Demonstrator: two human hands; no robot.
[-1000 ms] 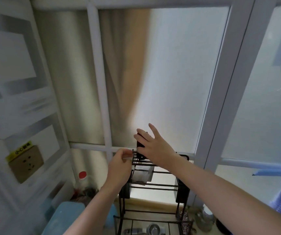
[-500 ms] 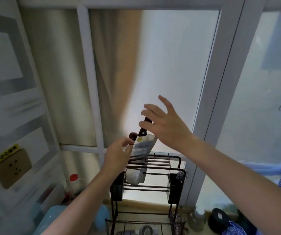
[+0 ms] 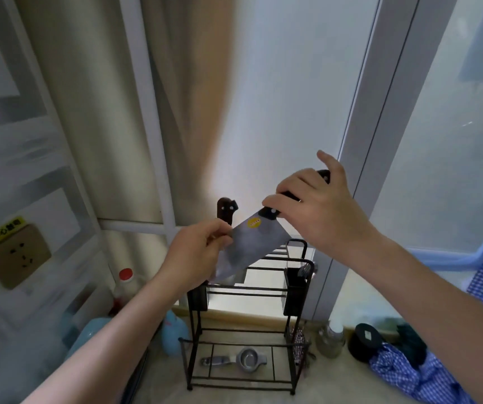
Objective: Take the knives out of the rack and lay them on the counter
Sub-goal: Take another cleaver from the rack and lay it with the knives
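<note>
The right hand (image 3: pixel 319 211) is closed over the dark riveted handle of a cleaver (image 3: pixel 249 249), fingers wrapped on top and thumb lifted free; the left hand (image 3: pixel 196 255) pinches the blade's edge nearest it between thumb and fingers, so both hands are clamped on the one knife. The cleaver hangs in the air above the black wire rack (image 3: pixel 249 316), blade tilted down toward the left, its lower corner just over the upper rails and seemingly clear of the slots. A second knife (image 3: pixel 225 212), brown-handled, stands upright behind the left hand; whether it sits in a slot of the rack cannot be told. The step in hand appears to be the carry from rack to counter (image 3: pixel 336 383). To do it well, the handle grip should bear the weight, while the left fingers stay on the flat or spine, away from the cutting edge, and let go once the blade is steady. The cleaver should then be lowered flat onto bare counter beside the rack, clear of the checked cloth (image 3: pixel 426 374) and the jars (image 3: pixel 332 336).
</note>
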